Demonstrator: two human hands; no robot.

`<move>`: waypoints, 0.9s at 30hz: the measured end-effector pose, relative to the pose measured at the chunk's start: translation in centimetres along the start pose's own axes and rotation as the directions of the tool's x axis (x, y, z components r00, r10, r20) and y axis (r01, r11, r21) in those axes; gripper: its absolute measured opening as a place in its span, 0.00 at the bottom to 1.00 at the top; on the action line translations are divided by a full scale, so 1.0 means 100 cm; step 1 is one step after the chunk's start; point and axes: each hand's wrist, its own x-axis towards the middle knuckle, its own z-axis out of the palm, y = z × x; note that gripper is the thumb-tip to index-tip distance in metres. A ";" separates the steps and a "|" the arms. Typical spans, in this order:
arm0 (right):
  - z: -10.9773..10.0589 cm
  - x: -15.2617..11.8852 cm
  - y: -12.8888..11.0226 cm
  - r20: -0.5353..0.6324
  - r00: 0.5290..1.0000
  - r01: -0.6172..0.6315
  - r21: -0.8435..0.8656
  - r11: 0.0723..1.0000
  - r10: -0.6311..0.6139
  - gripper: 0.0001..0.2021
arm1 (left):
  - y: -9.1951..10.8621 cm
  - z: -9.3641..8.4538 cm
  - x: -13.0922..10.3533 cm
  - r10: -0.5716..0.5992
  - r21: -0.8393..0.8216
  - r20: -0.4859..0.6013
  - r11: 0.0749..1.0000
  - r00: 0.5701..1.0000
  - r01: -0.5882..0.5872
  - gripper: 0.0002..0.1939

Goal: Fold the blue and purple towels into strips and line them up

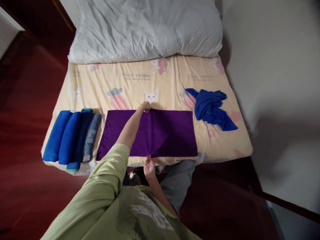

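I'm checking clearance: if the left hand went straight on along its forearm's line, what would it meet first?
Probably the pale quilt, once the left hand crosses the printed sheet; its height above that sheet is hard to judge.

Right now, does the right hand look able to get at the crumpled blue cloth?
Probably yes: only the spread purple cloth and patterned sheet lie between the right hand and the crumpled blue cloth. But that hand seems to pinch the purple cloth's near edge.

The bed (222, 148) has a yellow sheet (170, 90) with carrot pictures (119, 101). A puffy white blanket (147, 30) sits at its far end. Left of the bed is red floor (25, 133); right, a pale wall (275, 66).
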 end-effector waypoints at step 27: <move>0.000 -0.051 -0.051 0.160 0.822 0.566 -0.344 0.749 -0.547 0.12 | 0.012 -0.045 -0.063 -0.040 -0.507 -0.171 0.861 0.984 -0.053 0.08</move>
